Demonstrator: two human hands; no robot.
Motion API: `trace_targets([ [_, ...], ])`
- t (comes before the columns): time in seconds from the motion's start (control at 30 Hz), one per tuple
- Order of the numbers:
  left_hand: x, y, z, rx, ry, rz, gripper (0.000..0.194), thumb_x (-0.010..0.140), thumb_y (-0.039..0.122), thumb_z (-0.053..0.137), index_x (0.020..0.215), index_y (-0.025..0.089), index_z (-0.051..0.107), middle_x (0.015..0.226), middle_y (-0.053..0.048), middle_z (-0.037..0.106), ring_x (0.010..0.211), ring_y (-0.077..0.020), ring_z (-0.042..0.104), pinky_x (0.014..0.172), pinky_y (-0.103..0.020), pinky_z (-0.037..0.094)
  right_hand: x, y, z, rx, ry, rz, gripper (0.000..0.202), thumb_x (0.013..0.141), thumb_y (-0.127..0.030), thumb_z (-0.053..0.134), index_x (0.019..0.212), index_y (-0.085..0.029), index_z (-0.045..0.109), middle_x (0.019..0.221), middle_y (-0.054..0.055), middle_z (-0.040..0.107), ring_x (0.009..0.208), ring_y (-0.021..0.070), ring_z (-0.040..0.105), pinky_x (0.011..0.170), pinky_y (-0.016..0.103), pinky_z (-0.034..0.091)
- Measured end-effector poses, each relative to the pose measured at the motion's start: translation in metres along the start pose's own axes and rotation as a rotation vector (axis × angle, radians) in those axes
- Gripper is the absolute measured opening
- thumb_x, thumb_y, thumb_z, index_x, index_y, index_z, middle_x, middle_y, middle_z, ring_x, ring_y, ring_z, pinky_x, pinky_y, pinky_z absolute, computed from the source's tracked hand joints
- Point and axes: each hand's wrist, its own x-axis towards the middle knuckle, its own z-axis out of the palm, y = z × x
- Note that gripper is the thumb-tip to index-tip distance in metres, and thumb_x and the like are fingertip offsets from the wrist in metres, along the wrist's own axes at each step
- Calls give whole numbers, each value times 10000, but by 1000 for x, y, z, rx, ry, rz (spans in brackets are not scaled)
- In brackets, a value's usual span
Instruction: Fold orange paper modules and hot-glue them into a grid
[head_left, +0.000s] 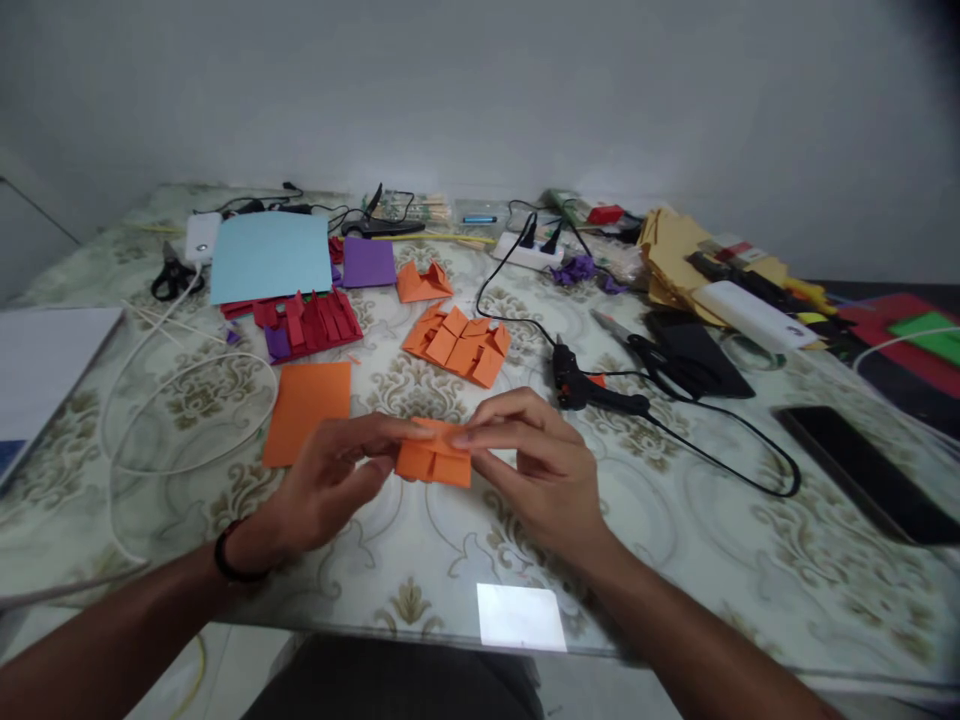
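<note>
orange paper (450,471), apparently mid-fold
the left hand (326,490) and right hand (544,470) both pinch it; a next crease likely calls for aligned edges.

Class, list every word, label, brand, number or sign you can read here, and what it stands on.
No text is readable.
White device at left: small mark, too small to read.
White device at right: small mark, too small to read.
Pack of sticks at the back: markings too blurred to read.
Held folded orange paper: no writing visible.
</note>
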Motion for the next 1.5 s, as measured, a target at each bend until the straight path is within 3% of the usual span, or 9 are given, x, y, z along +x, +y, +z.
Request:
trace_targets([
  [0.1,-1,0,-2,35,106,44,254,1015,386,634,1130,273,831,1114,-84,828,1004,-247,769,853,-350,625,-1,2,-1,4,-19,37,264,938,-81,682,1023,-303,798,1114,35,642,1061,185,648,946,348,522],
  [0.23,5,-2,3,122,199,-11,120,937,231,721,993,240,826,942,-34,839,855,-170,784,761,-249,621,-2,8,-1,259,-27,357,170,1027,-268,623,1166,-292,716,1030,27,659,970,186,673,922,369,530],
  [0.43,9,-6,11,49,198,-84,100,859,153,738,900,210,665,778,34,752,701,-89,705,645,-165,546,1,12,1,462,-161,715,341,955,-516,724,840,-195,715,751,10,694,723,156,649,773,317,507],
  [0.67,13,-5,11,-62,158,-280,424,832,173,754,1217,221,584,665,73,696,555,-78,598,510,-155,412,3,6,3,343,-160,698,334,864,-499,817,791,-194,703,723,-5,674,687,142,606,685,284,458],
  [0.87,16,-5,7,-23,83,-274,184,862,343,775,791,182,722,689,5,703,622,-125,608,567,-230,462,1,5,5,252,-142,651,315,829,-461,848,766,-190,700,706,-8,660,671,143,592,655,279,457],
  [1.03,13,0,4,159,98,-175,209,908,335,748,751,199,761,634,20,663,589,-125,548,562,-253,437,3,3,5,79,-148,514,277,901,-417,788,755,-196,708,706,0,667,671,150,602,644,285,456],
  [1.17,10,1,3,289,130,-55,220,933,381,747,806,203,779,784,-26,764,717,-171,667,699,-291,536,4,3,3,-25,-90,341,157,927,-291,764,792,-213,763,763,18,688,700,160,625,640,292,472],
  [1.33,9,-5,0,-95,28,-138,433,1077,541,464,1165,235,758,1302,-111,726,1301,-270,635,1099,-409,523,4,4,-4,89,-85,152,109,908,-182,792,946,-276,832,851,19,777,761,168,691,708,306,546],
  [1.5,13,-11,4,-434,8,-446,383,936,527,712,1206,256,713,1156,-73,747,1070,-248,724,884,-372,626,4,5,-6,130,-172,95,219,919,-116,753,1001,-301,839,939,23,813,847,172,749,778,313,588],
])
